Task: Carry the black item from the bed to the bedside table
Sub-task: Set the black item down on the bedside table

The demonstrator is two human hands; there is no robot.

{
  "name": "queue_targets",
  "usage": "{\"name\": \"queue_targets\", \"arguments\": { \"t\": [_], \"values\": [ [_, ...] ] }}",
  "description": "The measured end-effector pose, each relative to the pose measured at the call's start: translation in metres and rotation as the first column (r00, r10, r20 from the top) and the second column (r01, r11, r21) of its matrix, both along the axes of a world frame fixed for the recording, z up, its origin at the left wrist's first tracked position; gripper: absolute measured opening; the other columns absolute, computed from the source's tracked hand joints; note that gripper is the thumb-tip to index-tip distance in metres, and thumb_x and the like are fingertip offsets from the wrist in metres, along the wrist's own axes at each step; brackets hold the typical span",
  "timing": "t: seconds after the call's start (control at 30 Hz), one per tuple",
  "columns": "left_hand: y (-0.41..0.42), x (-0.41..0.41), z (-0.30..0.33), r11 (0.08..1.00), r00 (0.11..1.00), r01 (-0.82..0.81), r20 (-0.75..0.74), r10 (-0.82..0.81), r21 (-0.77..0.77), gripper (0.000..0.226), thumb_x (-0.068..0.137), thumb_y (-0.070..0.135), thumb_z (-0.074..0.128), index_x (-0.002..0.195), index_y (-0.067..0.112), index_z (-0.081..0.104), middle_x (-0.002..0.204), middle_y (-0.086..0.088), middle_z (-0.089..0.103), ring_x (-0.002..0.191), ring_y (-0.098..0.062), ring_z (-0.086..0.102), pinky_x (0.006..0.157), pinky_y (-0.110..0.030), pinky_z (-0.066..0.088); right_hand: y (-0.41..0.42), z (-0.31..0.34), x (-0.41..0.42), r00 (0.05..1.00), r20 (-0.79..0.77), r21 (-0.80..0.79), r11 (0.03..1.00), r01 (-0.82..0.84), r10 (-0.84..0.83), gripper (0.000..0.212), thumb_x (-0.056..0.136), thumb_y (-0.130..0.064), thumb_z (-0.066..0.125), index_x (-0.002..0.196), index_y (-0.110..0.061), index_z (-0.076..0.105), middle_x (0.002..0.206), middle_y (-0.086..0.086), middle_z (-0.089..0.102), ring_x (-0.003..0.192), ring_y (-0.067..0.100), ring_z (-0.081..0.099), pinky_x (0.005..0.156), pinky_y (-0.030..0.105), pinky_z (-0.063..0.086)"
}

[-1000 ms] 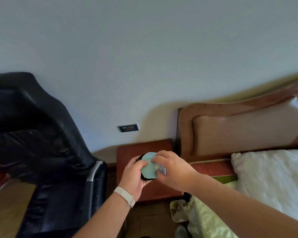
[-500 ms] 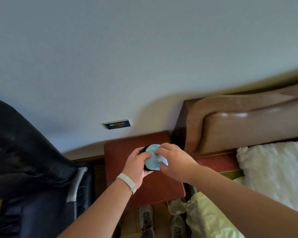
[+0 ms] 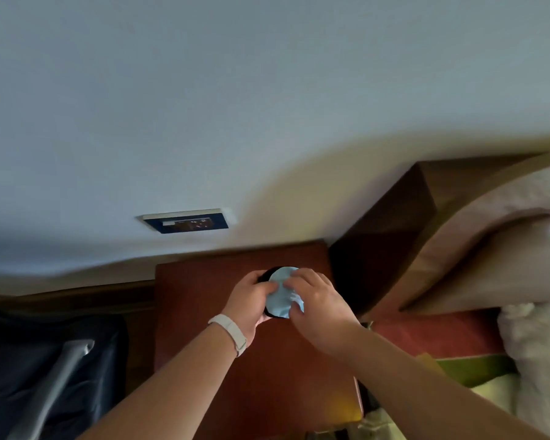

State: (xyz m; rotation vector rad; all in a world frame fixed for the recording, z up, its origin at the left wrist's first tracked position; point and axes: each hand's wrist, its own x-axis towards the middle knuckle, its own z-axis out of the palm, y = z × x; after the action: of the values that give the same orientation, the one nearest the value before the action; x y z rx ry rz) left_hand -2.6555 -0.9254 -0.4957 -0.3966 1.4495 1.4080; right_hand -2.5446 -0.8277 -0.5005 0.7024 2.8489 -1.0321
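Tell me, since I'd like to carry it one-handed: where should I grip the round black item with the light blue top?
Probably the black rim of the black item, thumb and fingers on opposite sides, coming from above. It looks round and flat, and its blue top seems thin. The left hand already cups the left edge; the right hand covers the top.

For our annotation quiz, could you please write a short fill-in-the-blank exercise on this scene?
1. The black item is held by ____ hands.
2. The white band sits on the ____ wrist.
3. The item's top face is light ____.
4. Both hands are above the reddish-brown ____ table.

Missing words: both; left; blue; bedside
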Motion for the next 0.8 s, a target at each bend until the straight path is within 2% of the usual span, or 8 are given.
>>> {"name": "queue_targets", "arguments": {
  "t": [0.17,0.33,0.43,0.53,0.6,0.67,0.73,0.8],
  "values": [
    [0.017,-0.007,-0.05,0.997,0.998,-0.06,0.014,0.059,0.043,0.027,0.088,-0.005,0.05,0.112,0.005,0.057,0.107,-0.021,0.065,0.087,-0.03,0.067,0.079,-0.046,0.057,0.015,-0.051,-0.017,1.0,0.013,0.044,0.999,0.001,-0.002,0.041,0.077,-0.004,0.062,0.117,-0.011,0.062,0.127,0.007,0.055,0.119,0.029,0.046,0.096,0.03,0.037],
    [0.027,-0.012,-0.088,0.99,0.994,-0.11,0.019,0.109,0.092,0.026,0.087,-0.008,0.051,0.11,0.004,0.057,0.101,-0.02,0.067,0.078,-0.025,0.07,0.075,-0.042,0.058,0.024,-0.086,-0.028,0.999,-0.024,0.057,0.997,-0.046,0.048,0.035,0.073,0.004,0.066,0.107,-0.003,0.065,0.114,0.014,0.06,0.101,0.035,0.055,0.087,0.034,0.045],
    [0.029,-0.012,-0.103,0.986,0.99,-0.142,0.039,0.139,0.088,0.029,0.087,-0.008,0.05,0.113,0.003,0.056,0.106,-0.022,0.065,0.086,-0.029,0.067,0.082,-0.046,0.055,0.029,-0.101,-0.029,0.997,-0.026,0.056,0.996,-0.065,0.067,0.034,0.076,0.002,0.065,0.11,-0.004,0.065,0.116,0.013,0.06,0.103,0.033,0.053,0.088,0.035,0.044],
    [0.027,-0.009,-0.114,0.987,0.99,-0.137,0.035,0.134,0.087,0.029,0.083,-0.007,0.054,0.108,0.006,0.06,0.1,-0.019,0.069,0.081,-0.026,0.07,0.078,-0.044,0.058,0.029,-0.108,-0.031,0.996,-0.028,0.054,0.995,-0.08,0.081,0.033,0.078,0.0,0.066,0.11,-0.006,0.066,0.113,0.012,0.061,0.102,0.034,0.052,0.088,0.037,0.045],
    [0.023,-0.01,-0.121,0.994,0.994,-0.098,-0.043,0.1,0.04,0.029,0.081,-0.004,0.058,0.106,0.009,0.063,0.101,-0.02,0.07,0.086,-0.029,0.07,0.082,-0.048,0.058,0.026,-0.11,-0.033,0.994,-0.045,0.069,0.993,-0.099,0.103,0.031,0.076,0.001,0.067,0.106,-0.005,0.067,0.109,0.014,0.063,0.098,0.036,0.054,0.085,0.04,0.047],
    [0.017,-0.011,-0.123,0.998,0.983,-0.046,-0.181,0.036,-0.053,0.027,0.079,-0.001,0.059,0.101,0.013,0.065,0.1,-0.018,0.071,0.093,-0.032,0.068,0.086,-0.052,0.055,0.022,-0.11,-0.035,0.99,-0.04,0.086,0.987,-0.133,0.137,0.028,0.074,0.002,0.068,0.102,-0.003,0.067,0.106,0.016,0.064,0.095,0.038,0.055,0.082,0.043,0.049],
    [0.006,-0.011,-0.121,0.981,0.918,0.031,-0.382,-0.103,-0.191,0.026,0.076,0.004,0.06,0.097,0.019,0.063,0.097,-0.01,0.071,0.091,-0.026,0.067,0.082,-0.046,0.056,0.016,-0.111,-0.036,0.982,-0.021,0.116,0.976,-0.183,0.186,0.029,0.075,0.003,0.067,0.103,-0.001,0.066,0.107,0.018,0.063,0.096,0.039,0.055,0.081,0.044,0.05],
    [-0.006,-0.007,-0.117,0.95,0.824,0.069,-0.519,-0.226,-0.304,0.029,0.075,0.007,0.061,0.098,0.025,0.06,0.096,-0.002,0.069,0.086,-0.015,0.065,0.075,-0.037,0.055,0.012,-0.112,-0.037,0.978,0.029,0.135,0.968,-0.211,0.209,0.034,0.078,0.001,0.064,0.112,-0.001,0.064,0.118,0.019,0.06,0.105,0.039,0.052,0.085,0.043,0.048]
  ]
}}
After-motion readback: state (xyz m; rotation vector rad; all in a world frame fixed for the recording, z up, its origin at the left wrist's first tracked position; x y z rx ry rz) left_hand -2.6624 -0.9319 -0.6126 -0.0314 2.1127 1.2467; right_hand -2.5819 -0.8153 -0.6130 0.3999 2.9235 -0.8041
